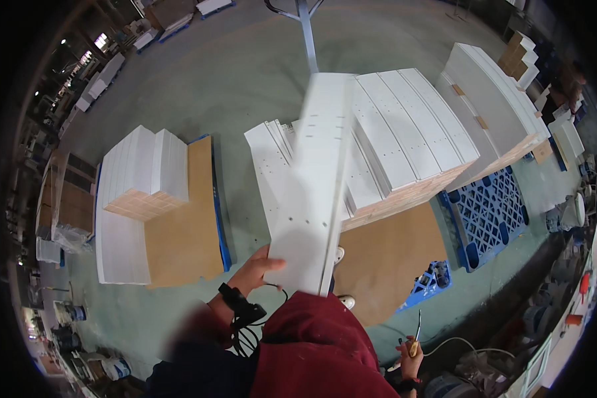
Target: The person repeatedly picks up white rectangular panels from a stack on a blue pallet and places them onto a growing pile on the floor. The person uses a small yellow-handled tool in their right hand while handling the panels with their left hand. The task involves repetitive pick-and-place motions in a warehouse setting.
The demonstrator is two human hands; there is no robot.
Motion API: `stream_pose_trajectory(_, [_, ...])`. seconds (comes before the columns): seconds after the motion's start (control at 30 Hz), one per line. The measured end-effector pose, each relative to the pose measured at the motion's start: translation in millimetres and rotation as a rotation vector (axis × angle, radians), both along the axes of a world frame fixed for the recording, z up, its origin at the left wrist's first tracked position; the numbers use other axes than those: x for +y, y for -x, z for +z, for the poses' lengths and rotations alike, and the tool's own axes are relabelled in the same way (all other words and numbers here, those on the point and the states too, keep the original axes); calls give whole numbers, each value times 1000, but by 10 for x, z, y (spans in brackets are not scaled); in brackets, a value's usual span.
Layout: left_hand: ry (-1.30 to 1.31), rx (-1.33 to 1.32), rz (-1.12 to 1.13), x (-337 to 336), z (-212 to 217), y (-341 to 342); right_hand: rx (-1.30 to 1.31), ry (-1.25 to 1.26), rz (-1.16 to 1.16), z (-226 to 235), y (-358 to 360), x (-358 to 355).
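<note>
My left hand (pixel 253 270) grips the lower left edge of a long white board (pixel 315 172). The board is tilted up in front of me, with rows of small holes and slots across its face. Low on the right, my right hand (pixel 411 361) is closed around a hand tool (pixel 414 341) with a yellowish grip and a thin metal shaft pointing up. Its exact kind is hard to make out. Behind the held board stand stacked white boards (pixel 404 126), some with drilled holes, beside a brown sheet (pixel 391 265).
A blue plastic pallet (pixel 491 212) lies to the right, near another tall board stack (pixel 491 113). On the left, white board stacks (pixel 139 172) rest on a sheet-covered pallet. A pale hose (pixel 458 340) runs right from the tool. Buckets (pixel 567 212) line the right rim.
</note>
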State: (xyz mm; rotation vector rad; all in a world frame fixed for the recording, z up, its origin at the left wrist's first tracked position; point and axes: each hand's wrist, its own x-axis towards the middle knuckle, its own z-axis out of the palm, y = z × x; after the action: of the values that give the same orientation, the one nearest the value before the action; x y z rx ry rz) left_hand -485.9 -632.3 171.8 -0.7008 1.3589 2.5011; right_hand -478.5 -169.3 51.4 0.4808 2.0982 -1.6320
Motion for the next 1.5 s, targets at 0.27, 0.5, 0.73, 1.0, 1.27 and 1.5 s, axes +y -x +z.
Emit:
stream_pose_trajectory(0.27, [96,31,420,-541,-1233,270,-127,-48,51,101,127,-15])
stream_pose_trajectory(0.5, [131,30,355,-397,-2230,346,-199,-169,97,212,292,-105])
stream_pose_trajectory(0.73, [-177,-292,261,-321,-2634,596,-220,-173,110,238,476,-390])
stream_pose_trajectory(1.0, [1095,-612,-601,-684,-2436,1057,-224,-90,10,3,373,-489])
stream_pose_trajectory(1.27, [111,-275,-238,-190,-3028,2440,-199,-125,17,-224,300,-537])
stream_pose_trajectory(1.5, [91,-711,96,389,-2999,3086,-246,-248,-51,-122,280,-775])
